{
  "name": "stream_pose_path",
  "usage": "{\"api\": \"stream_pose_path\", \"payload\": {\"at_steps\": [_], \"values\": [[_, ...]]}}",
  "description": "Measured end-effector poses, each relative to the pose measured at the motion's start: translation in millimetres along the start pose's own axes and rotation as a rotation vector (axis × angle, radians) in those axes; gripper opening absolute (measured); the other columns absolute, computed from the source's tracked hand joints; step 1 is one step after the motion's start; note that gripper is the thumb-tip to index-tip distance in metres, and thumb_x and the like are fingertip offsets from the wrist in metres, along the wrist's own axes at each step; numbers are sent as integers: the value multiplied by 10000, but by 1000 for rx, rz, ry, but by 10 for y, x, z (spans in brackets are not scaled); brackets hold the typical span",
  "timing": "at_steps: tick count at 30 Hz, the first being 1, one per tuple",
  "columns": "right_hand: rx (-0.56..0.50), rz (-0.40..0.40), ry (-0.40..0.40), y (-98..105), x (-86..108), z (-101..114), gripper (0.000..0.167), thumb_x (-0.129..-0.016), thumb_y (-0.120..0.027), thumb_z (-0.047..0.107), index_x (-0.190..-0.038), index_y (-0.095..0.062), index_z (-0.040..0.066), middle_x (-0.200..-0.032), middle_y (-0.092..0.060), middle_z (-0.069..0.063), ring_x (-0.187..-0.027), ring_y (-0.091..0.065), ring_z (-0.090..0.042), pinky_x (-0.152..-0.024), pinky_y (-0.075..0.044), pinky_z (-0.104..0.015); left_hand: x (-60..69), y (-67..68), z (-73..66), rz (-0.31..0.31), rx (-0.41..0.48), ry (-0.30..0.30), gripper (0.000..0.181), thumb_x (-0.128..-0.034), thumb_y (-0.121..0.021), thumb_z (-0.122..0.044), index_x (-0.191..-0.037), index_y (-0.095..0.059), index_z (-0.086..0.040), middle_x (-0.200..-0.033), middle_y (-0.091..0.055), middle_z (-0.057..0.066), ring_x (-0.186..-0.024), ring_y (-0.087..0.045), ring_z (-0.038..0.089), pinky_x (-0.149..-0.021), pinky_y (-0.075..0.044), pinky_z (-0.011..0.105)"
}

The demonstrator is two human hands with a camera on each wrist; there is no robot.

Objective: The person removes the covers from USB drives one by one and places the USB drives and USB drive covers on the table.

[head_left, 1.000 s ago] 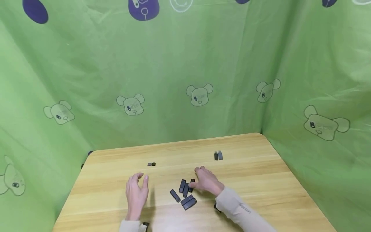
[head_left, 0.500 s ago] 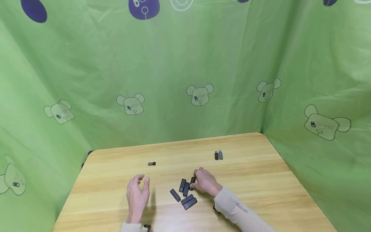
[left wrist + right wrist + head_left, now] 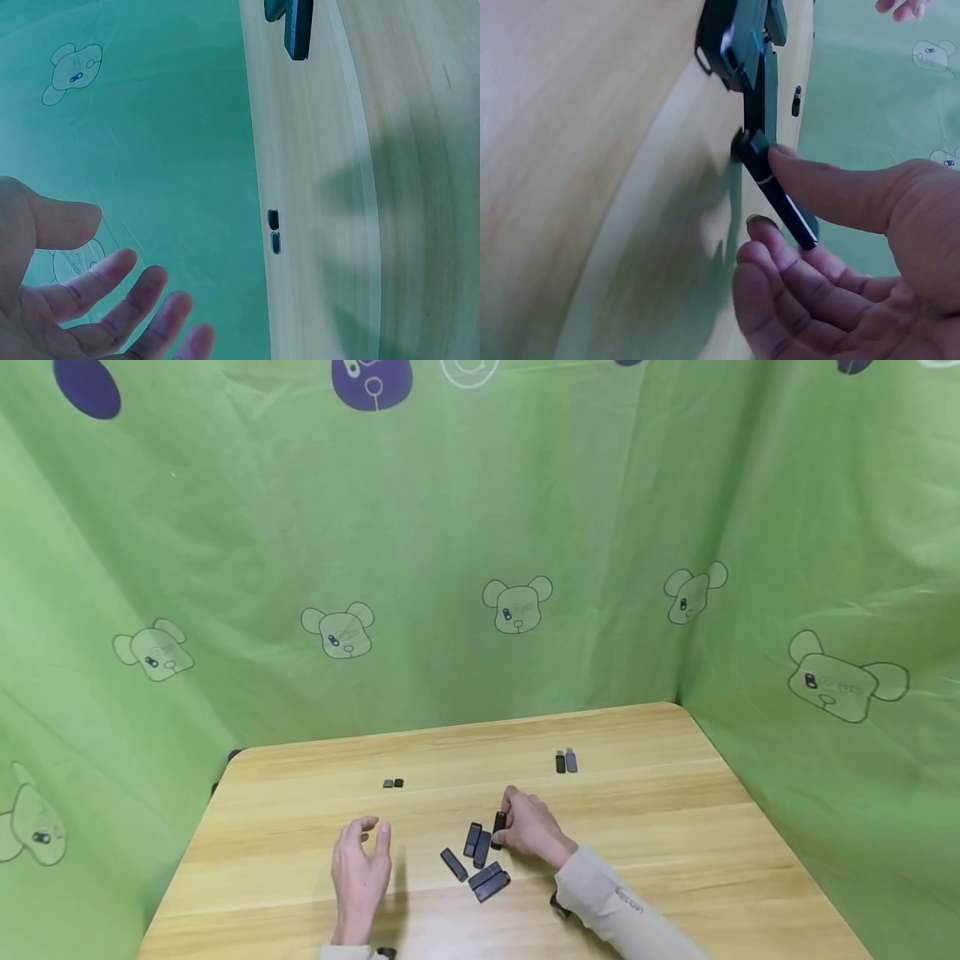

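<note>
Green cloth (image 3: 435, 518) hangs behind the table (image 3: 712, 852). Near the table's middle, the right hand (image 3: 531, 828) pinches a black stick (image 3: 500, 827), now a bit closer to the far edge, seemingly coming free of the other dark sticks (image 3: 482, 852). The left hand (image 3: 360, 875), loosely spread, holds nothing.

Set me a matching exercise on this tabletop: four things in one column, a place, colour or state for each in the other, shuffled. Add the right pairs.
1. Curtain
2. Left hand
3. Grey USB stick
4. Right hand

A. Holding a dark stick
B. Holding nothing
C. Green, printed with animal heads
D. Beside a black stick, toward the table's far right

Pairs: 1-C, 2-B, 3-D, 4-A
</note>
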State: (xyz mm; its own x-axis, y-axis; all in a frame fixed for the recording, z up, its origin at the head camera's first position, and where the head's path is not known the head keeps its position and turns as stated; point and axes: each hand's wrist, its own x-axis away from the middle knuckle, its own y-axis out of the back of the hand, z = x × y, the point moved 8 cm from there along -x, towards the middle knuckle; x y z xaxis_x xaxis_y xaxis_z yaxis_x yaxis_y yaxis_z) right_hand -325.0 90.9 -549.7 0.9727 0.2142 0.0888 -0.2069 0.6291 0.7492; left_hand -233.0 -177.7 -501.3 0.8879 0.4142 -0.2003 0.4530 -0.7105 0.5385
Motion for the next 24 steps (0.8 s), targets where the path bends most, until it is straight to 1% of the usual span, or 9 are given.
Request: {"api": "stream_pose_path", "payload": {"at_steps": [3, 8, 11, 14, 16, 19, 24], "values": [[-34, -21, 14, 14, 0, -6, 397, -724, -900, 100, -933, -563, 79, -760, -619, -5, -679, -549, -151, -622, -452, -274, 6, -9, -1, 2, -2, 2, 283, -973, -660, -166, -1191, -654, 14, -1228, -675, 242, -1120, -619, 406, -968, -468, 596], [-106, -34, -9, 61, 0, -4, 346, -755, -875, 91, -905, -563, 77, -737, -644, -7, -659, -568, -150, -623, -465, -269, 21, -27, -29, 8, 8, -2, 280, -973, -661, -168, -1192, -656, 5, -1227, -678, 234, -1123, -621, 405, -973, -463, 599], [-180, -34, -31, 115, 2, 18, 324, -777, -854, 81, -928, -567, 75, -752, -644, -21, -641, -569, -151, -593, -474, -264, 21, -35, -52, 4, 17, -10, 277, -972, -662, -162, -1193, -656, 4, -1226, -681, 232, -1124, -621, 405, -973, -461, 600], [-230, -47, -32, 191, 6, 63, 300, -796, -836, 72, -991, -609, 89, -735, -630, -28, -587, -548, -143, -541, -462, -252, 19, -39, -82, -8, 27, -24, 267, -969, -665, -153, -1187, -660, 2, -1214, -689, 220, -1114, -625, 397, -967, -467, 583], [-250, -68, -13, 257, 10, 108, 284, -801, -832, 68, -1018, -651, 104, -723, -627, -29, -575, -542, -134, -527, -459, -250, 14, -42, -121, -20, 33, -42, 258, -965, -670, -145, -1178, -664, 1, -1198, -697, 209, -1097, -632, 389, -955, -481, 561], [-271, -111, 17, 372, 15, 170, 252, -803, -836, 71, -1008, -702, 126, -728, -635, -26, -614, -553, -117, -559, -468, -233, 6, -62, -210, -29, 42, -82, 244, -959, -674, -128, -1161, -670, 8, -1165, -708, 197, -1062, -642, 375, -924, -503, 528], [-377, -176, 61, 563, 34, 265, 245, -796, -839, 61, -1007, -718, 89, -753, -702, -58, -662, -596, -117, -583, -502, -210, -13, -114, -408, -34, 64, -158, 226, -950, -679, -111, -1142, -675, 7, -1129, -718, 182, -1028, -651, 348, -887, -534, 511]]}}
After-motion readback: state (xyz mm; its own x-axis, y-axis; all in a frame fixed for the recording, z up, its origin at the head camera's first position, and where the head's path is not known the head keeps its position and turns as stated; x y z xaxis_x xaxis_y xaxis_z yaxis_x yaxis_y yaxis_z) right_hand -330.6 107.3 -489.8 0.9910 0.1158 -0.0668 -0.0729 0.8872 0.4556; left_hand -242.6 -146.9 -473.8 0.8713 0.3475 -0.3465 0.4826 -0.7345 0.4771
